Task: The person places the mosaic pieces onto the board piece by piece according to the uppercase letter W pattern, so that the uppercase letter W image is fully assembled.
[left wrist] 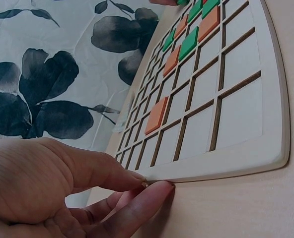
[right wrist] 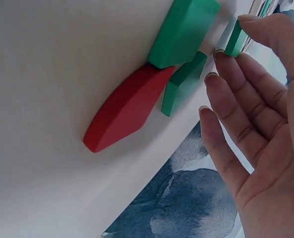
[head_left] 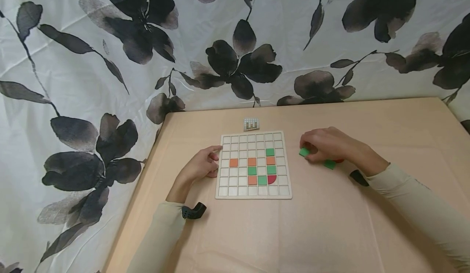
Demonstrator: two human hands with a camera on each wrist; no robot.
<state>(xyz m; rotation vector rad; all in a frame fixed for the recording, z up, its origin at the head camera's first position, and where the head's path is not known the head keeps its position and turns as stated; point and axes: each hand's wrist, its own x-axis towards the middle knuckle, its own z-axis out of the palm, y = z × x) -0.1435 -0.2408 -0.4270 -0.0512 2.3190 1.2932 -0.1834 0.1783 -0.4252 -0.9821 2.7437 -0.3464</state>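
A white grid board with a pale rim lies flat on the table, several green, orange and red tiles set in its squares. At its left edge is my left hand; in the left wrist view, the thumb and a fingertip touch the rim. My right hand, right of the board, pinches a green square tile between thumb and fingertips. Beneath that hand lie a loose red tile with a curved side and two green tiles, the nearer one a thick green tile. The palm partly hides them from above.
Behind the board lies a small patterned card. The wooden table ends at a white cloth with dark flowers at the back and left. Dark devices are strapped to both wrists.
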